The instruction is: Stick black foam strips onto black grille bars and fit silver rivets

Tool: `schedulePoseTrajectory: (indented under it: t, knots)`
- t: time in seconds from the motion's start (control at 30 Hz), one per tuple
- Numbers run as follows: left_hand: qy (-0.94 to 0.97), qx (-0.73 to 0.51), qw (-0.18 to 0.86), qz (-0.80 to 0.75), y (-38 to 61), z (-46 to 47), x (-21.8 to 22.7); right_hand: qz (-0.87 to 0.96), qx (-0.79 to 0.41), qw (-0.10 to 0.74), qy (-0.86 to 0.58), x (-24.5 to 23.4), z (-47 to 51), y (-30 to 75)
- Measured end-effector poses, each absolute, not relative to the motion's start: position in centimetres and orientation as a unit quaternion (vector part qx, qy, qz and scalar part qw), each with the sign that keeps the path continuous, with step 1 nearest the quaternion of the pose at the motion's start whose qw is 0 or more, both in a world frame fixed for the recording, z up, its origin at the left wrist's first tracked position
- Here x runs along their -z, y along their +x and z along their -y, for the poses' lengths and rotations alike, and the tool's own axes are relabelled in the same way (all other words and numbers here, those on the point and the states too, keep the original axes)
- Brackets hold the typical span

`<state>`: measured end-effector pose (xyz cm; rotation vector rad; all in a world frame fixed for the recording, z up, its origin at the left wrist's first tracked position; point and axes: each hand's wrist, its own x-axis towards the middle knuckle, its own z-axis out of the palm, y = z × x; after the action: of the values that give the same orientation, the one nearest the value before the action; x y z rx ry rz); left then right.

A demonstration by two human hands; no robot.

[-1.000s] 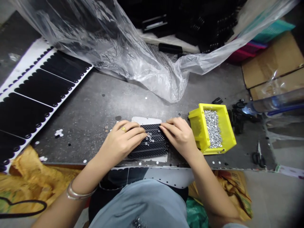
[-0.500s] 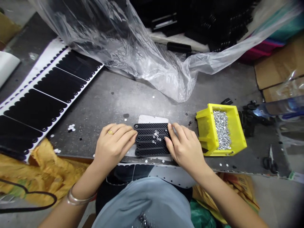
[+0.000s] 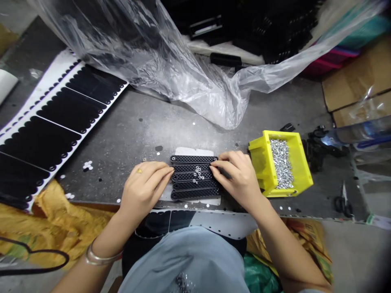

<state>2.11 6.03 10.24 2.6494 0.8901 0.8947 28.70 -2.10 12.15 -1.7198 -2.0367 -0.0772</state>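
Note:
Several black plastic lattice strips (image 3: 189, 183) lie side by side in front of me. Small silver nuts (image 3: 198, 173) are scattered on top of their middle strips. My left hand (image 3: 148, 185) is closed at the left ends, its thumb and fingertips pinching the end of the second strip from the top. At the right end of that same strip, my right hand (image 3: 236, 177) has thumb and forefinger brought together. Whatever sits between those right fingertips is hidden or too small to name. Under the strips shows a white sheet (image 3: 195, 151).
A yellow bin (image 3: 301, 162) of small metal nuts stands to the right, with scissors (image 3: 343, 201) beyond it. Crumpled clear plastic (image 3: 210, 97) hangs over the back. Sheets of black stickers (image 3: 58, 128) lie left. White dots (image 3: 87, 165) litter the grey tabletop (image 3: 143, 138).
My right thumb and forefinger, apart before, have drawn together at the second strip's right end, uncovering the top strip's right end. My left hand stays at the left ends. The view shifted slightly.

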Motion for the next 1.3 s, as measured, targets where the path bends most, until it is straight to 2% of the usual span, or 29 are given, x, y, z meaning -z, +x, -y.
schedulePoseTrajectory:
  t: [0.13,0.5,0.67,0.83,0.93,1.1,1.3]
  knots:
    - [0.915,-0.305,0.079,-0.253,1.2,-5.7,-9.6,0.762,0.078,0.224,-0.603,-11.8,3.6,29.1]
    - [0.943,-0.277,0.041,-0.180,0.5,-7.2,-10.0,0.723,0.007,0.180,-0.667,-12.0,5.7,26.5]
    - [0.923,-0.279,0.112,-0.238,2.0,-6.7,-10.5,0.714,0.011,0.187,-0.675,-12.3,5.3,26.1]
    - [0.920,-0.172,0.226,-0.270,5.3,-5.5,-10.2,0.678,-0.035,0.257,-0.688,-12.0,4.9,27.8]
    - [0.917,-0.164,0.233,-0.278,6.2,-5.3,-9.4,0.671,-0.026,0.277,-0.687,-12.1,4.1,27.7]
    - [0.916,-0.166,0.227,-0.285,5.8,-5.4,-9.3,0.728,-0.034,0.219,-0.649,-12.2,2.9,25.9]
    - [0.926,-0.220,0.196,-0.237,5.0,-5.7,-11.0,0.681,-0.090,0.269,-0.675,-12.3,5.3,27.5]
